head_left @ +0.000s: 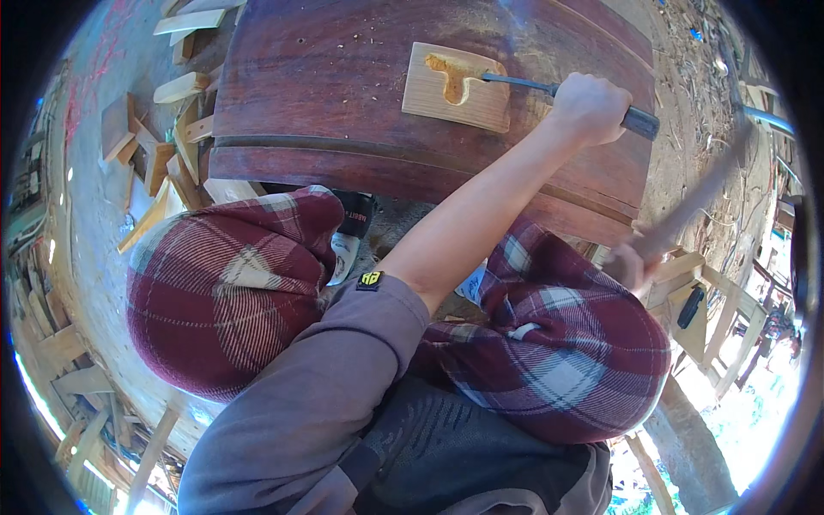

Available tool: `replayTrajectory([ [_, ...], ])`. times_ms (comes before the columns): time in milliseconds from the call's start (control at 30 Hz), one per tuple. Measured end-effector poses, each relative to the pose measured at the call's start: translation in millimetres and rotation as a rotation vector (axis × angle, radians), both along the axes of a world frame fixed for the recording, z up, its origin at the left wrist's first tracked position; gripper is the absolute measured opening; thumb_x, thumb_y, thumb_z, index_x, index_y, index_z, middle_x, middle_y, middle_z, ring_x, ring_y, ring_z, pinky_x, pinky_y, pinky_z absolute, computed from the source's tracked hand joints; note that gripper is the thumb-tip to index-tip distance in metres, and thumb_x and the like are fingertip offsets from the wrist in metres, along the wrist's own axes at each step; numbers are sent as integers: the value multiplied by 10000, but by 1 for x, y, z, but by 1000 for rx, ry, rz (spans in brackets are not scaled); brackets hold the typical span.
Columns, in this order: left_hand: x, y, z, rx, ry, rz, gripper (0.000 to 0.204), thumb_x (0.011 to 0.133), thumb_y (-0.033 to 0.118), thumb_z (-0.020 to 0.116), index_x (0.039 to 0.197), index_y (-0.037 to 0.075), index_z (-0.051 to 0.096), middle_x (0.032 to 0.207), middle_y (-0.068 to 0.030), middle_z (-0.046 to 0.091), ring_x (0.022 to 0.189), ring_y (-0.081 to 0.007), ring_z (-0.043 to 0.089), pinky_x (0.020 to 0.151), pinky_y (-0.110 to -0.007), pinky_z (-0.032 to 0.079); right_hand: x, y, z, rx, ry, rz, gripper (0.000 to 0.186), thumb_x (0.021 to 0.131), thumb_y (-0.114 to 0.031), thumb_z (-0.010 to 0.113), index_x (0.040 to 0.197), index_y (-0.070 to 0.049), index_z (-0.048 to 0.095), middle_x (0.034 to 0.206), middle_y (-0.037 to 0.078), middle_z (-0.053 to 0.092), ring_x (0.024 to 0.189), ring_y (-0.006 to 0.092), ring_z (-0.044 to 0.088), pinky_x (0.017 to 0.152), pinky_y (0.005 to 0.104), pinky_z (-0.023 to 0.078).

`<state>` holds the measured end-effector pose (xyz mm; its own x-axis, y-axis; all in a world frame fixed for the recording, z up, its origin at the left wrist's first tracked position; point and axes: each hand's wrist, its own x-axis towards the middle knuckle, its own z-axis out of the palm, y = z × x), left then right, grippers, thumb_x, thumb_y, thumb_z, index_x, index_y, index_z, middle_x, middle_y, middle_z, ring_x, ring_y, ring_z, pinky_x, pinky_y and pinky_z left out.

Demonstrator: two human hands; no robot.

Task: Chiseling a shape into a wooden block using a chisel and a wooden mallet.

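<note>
My left hand (590, 109) is wrapped round a chisel (519, 82), its dark handle end sticking out to the right of the fist. The blade lies at a low slant with its tip at the right edge of a carved hollow in a pale wooden board (485, 114). That hollow is curved, branching and rough inside. Off to the right, my right hand (631, 266) grips a long brown wooden stick (699, 189), raised and smeared by motion. The board rests flat on a dark reddish wooden bench (318, 94).
Several wood offcuts (159, 167) are heaped on the floor left of the bench. Plaid cloth (232, 292) covers both my knees, close to the bench's near edge. A small wooden frame (712, 309) stands at the right. Small chips are scattered on the bench top.
</note>
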<state>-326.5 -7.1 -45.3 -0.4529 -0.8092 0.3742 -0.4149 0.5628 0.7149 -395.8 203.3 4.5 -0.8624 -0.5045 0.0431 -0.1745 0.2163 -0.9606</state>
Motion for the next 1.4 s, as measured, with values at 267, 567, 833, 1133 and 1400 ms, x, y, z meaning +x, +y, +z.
replayTrajectory([
  [267,-1,6,-19,-6,-109,-46,136,702,261,668,779,150,692,682,-105,669,674,-308,672,621,-429,525,-14,3,7,4,-22,58,576,654,-189,610,1172,37,500,793,89,534,666,142,514,638,259,440],
  [567,4,-5,18,21,-43,39,162,688,282,682,765,139,690,684,-119,668,674,-312,671,646,-434,530,-14,9,-8,152,-119,267,456,708,-101,601,1142,21,538,722,55,514,575,134,501,534,236,404],
  [833,13,-3,7,36,-32,0,168,697,272,682,784,128,683,688,-112,668,683,-311,669,647,-431,526,-51,20,-17,-37,-162,448,525,750,-99,587,1228,53,432,717,105,527,549,162,531,465,265,444],
  [1133,6,-3,7,12,8,45,157,702,281,691,766,139,670,680,-98,665,667,-310,663,638,-423,523,-41,21,1,-64,-133,309,563,688,-149,622,1168,99,462,730,110,547,562,160,513,521,253,414],
  [1400,0,1,-4,16,-70,44,166,711,305,685,770,150,679,681,-94,668,668,-305,666,630,-413,523,-58,30,-7,-20,-153,498,537,750,-134,619,1214,57,428,733,96,495,581,168,524,507,271,473],
])
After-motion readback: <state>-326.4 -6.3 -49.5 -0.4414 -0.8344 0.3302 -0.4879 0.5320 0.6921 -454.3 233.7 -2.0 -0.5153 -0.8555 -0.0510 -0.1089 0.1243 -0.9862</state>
